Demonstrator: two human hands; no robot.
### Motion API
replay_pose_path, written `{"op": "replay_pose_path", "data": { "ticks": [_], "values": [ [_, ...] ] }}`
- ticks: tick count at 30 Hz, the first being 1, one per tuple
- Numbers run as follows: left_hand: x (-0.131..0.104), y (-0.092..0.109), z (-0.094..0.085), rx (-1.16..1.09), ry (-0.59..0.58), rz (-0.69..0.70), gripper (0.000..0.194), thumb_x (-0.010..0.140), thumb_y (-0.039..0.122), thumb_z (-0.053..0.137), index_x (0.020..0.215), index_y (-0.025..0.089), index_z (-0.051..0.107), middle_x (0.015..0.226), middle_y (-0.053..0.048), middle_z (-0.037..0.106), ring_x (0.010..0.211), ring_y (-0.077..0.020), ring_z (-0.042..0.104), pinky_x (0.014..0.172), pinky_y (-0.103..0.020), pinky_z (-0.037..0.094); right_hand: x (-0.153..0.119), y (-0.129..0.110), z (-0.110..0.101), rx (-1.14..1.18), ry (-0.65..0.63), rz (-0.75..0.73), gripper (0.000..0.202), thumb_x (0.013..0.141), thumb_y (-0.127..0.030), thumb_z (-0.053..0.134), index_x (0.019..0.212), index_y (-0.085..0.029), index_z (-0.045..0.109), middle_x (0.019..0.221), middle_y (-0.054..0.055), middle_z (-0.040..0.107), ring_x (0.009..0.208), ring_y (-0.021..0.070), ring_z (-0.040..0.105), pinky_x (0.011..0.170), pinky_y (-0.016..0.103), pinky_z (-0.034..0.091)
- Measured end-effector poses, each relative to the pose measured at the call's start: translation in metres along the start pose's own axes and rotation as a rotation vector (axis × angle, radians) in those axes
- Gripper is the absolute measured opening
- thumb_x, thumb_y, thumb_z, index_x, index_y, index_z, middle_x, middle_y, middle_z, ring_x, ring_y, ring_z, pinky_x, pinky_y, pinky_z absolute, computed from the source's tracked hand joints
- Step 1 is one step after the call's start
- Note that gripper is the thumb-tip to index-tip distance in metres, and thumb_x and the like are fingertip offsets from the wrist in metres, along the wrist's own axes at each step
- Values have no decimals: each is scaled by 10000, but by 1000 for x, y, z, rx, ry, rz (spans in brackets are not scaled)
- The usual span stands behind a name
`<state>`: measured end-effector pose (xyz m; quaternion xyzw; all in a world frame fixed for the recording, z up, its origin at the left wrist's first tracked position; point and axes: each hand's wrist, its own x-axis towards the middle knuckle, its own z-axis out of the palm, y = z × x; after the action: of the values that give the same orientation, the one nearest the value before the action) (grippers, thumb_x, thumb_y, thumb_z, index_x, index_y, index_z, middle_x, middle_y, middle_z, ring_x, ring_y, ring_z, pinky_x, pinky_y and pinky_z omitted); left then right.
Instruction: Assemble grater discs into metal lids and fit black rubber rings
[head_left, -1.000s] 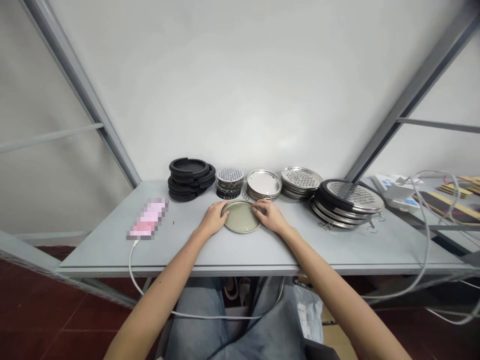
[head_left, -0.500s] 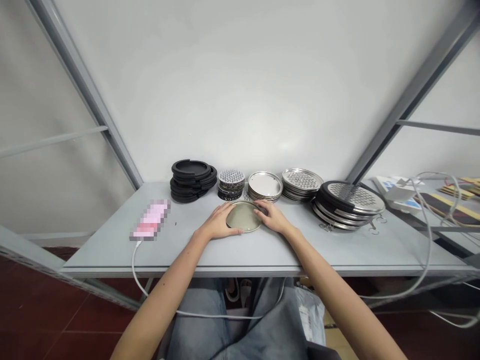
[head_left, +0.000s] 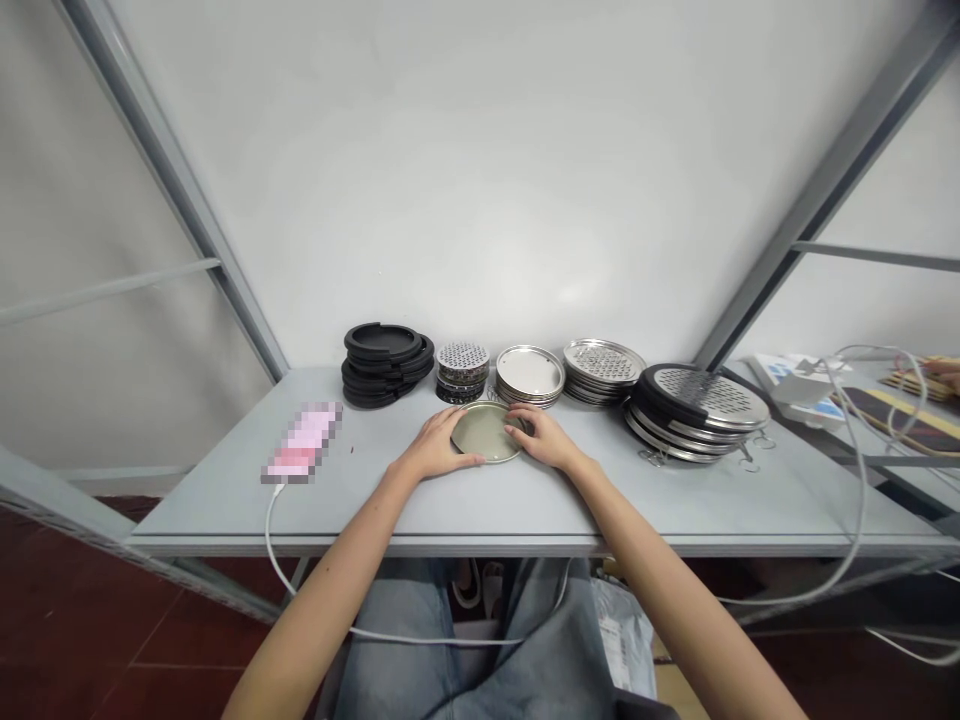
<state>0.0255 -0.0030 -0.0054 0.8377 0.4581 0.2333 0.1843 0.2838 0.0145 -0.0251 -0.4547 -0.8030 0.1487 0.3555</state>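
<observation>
A round, shallow metal disc (head_left: 486, 436) with a raised rim and a greenish-gold tint lies on the grey table in front of me. My left hand (head_left: 435, 443) grips its left edge, thumb along the near rim and fingers along the far side. On the opposite edge, my right hand (head_left: 549, 438) holds the rim with bent fingers, some fingertips reaching over the disc's face. Just behind it stand a stack of silver metal dishes (head_left: 530, 371) and a smaller stack of perforated grater discs (head_left: 463, 358).
Black rings (head_left: 386, 368) are piled at back left. Grater plates (head_left: 604, 362) and a larger stack with a black ring (head_left: 701, 400) stand rightward. A pixelated phone (head_left: 304, 443) trails a white cable (head_left: 271, 545). Another person's hand (head_left: 946, 372) shows at the right edge.
My hands stay around the disc, the right fingers shifting slightly on it. Another person's hand has come into view at the far right. The stacks have not moved.
</observation>
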Motion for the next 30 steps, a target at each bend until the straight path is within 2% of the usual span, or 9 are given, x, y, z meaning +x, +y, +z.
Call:
{"op": "replay_pose_path", "data": {
  "ticks": [4,7,11,14,16,21,26,30],
  "values": [
    [0,-3,3,3,21,2,936,681,658,726,1428,179,430,1507,-173,395,1401,-360,348,1152,-502,294,1,3,1,0,11,12,263,864,-311,570,1039,-160,696,1249,163,632,1178,287,587,1050,452,423],
    [0,-2,5,17,64,23,785,764,594,687,1388,169,474,1480,-174,433,1375,-345,393,1140,-496,318,1,3,1,11,17,11,248,860,-293,568,1024,-160,698,1239,161,637,1173,285,589,1045,447,426],
    [5,-4,8,5,213,56,434,907,427,566,1253,166,576,1279,-129,614,1193,-266,571,1044,-423,441,1,3,2,26,19,4,232,859,-287,562,1001,-165,699,1201,152,654,1148,281,600,1032,449,434],
    [13,-7,6,61,339,8,274,903,330,573,1125,183,638,1123,-90,683,1047,-248,638,943,-396,503,2,4,2,27,17,4,223,860,-281,558,991,-166,697,1196,150,655,1145,280,599,1030,450,434],
    [20,-7,1,124,430,-12,203,895,268,578,1063,189,660,1088,-80,695,1027,-247,642,928,-386,503,2,4,2,24,18,2,218,860,-275,556,985,-167,698,1191,149,656,1141,278,601,1027,446,436],
    [45,2,-20,293,593,22,217,906,192,570,1106,185,653,1077,-70,694,1014,-235,620,906,-359,485,2,3,1,11,16,-2,228,854,-291,568,988,-166,702,1200,150,651,1137,280,601,1024,446,435],
    [68,5,-28,497,577,18,135,903,208,595,1002,206,687,1091,-86,674,1056,-267,574,874,-387,457,1,1,0,14,12,10,237,835,-300,594,991,-159,704,1209,158,647,1142,290,598,1024,448,435],
    [77,3,-28,554,564,31,132,900,196,597,992,205,691,1128,-92,658,1124,-277,541,910,-396,434,1,1,0,15,4,8,239,844,-295,581,995,-156,703,1213,162,643,1147,290,594,1026,451,432]
  ]
}}
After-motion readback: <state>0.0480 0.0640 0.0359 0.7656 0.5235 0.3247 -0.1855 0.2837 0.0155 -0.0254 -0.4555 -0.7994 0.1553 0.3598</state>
